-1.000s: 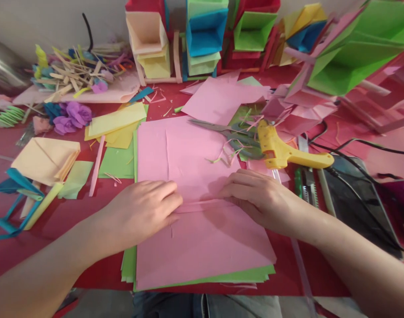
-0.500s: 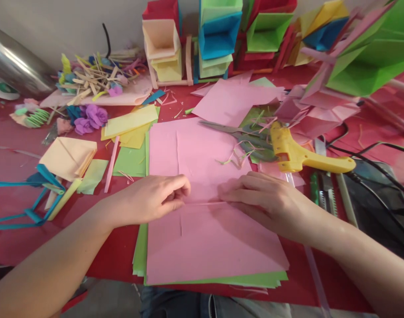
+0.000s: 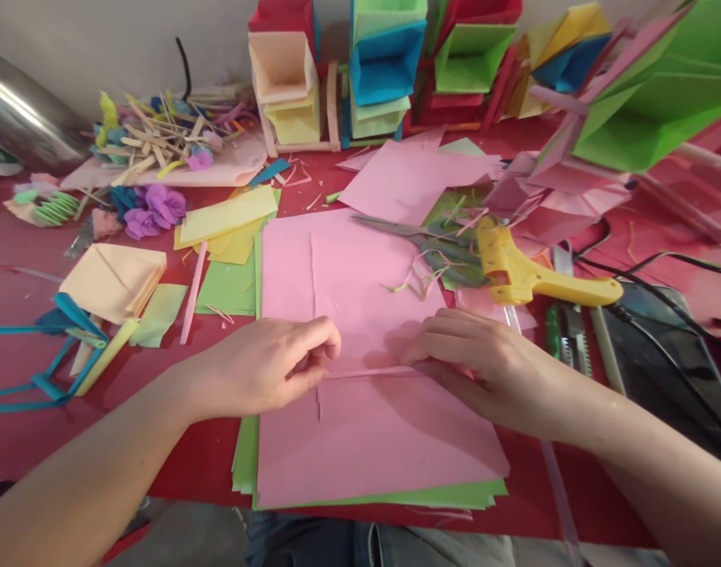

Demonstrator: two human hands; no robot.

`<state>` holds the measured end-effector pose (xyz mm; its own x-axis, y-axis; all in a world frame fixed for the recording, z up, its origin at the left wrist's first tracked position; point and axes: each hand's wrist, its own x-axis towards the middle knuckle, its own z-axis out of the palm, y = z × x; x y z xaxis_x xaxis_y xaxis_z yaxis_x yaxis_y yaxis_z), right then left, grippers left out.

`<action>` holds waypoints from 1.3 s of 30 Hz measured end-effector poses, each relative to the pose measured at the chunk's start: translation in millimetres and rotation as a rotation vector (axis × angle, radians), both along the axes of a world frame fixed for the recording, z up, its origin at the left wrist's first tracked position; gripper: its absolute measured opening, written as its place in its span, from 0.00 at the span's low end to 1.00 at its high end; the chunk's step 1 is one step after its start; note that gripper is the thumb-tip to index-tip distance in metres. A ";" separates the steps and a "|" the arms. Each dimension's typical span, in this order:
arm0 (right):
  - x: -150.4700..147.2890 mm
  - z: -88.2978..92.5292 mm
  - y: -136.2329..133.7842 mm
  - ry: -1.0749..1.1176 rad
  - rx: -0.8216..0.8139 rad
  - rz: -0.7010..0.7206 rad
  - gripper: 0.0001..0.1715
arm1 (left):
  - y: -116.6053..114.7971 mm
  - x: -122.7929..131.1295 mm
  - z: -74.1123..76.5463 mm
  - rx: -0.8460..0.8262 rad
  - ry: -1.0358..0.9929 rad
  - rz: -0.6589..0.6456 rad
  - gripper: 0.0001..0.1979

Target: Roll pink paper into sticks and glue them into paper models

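A narrow pink paper strip [image 3: 369,372] runs crosswise between my hands, over a large pink sheet [image 3: 372,449]. My left hand [image 3: 271,364] pinches its left end with curled fingers. At the right end, my right hand [image 3: 481,358] has its thumb under bent fingers, closed on the same strip. Both hands rest low over the sheet, which lies on a stack of green paper [image 3: 246,453]. A thin upright line, a crease or a sliver of paper, marks the sheet's left part. Grey scissors [image 3: 389,228] lie across the sheet's upper right edge among pink and green offcuts.
A yellow glue gun [image 3: 543,276] lies beyond my right hand, near black cables and a dark flat device [image 3: 661,346]. Colourful paper boxes [image 3: 389,63] stand along the back. Wooden sticks [image 3: 153,138], purple paper flowers [image 3: 156,211] and a blue paper frame [image 3: 53,386] lie left.
My left hand has dropped slightly toward me, and the strip's left end with it. The strip stands out more clearly between the hands. The whole view has shifted a little.
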<state>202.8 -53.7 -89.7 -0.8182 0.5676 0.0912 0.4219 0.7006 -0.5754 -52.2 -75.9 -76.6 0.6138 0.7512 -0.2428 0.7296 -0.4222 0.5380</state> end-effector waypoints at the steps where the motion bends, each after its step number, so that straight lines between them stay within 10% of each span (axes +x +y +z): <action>1: -0.2 0.1 -0.3 -0.003 0.004 0.007 0.11 | -0.2 0.7 -0.4 0.000 0.007 -0.011 0.03; 19: -3.4 -1.1 -5.3 -0.065 0.110 -0.004 0.12 | 3.2 -1.2 -3.0 -0.066 0.006 -0.040 0.03; 31: -0.8 -7.2 -5.4 -0.026 0.051 -0.020 0.13 | 15.9 0.3 -3.5 0.198 0.035 -0.386 0.10; 39: 4.1 4.7 -4.2 -0.032 -0.073 0.022 0.14 | 4.5 5.7 -0.3 0.161 0.088 -0.272 0.07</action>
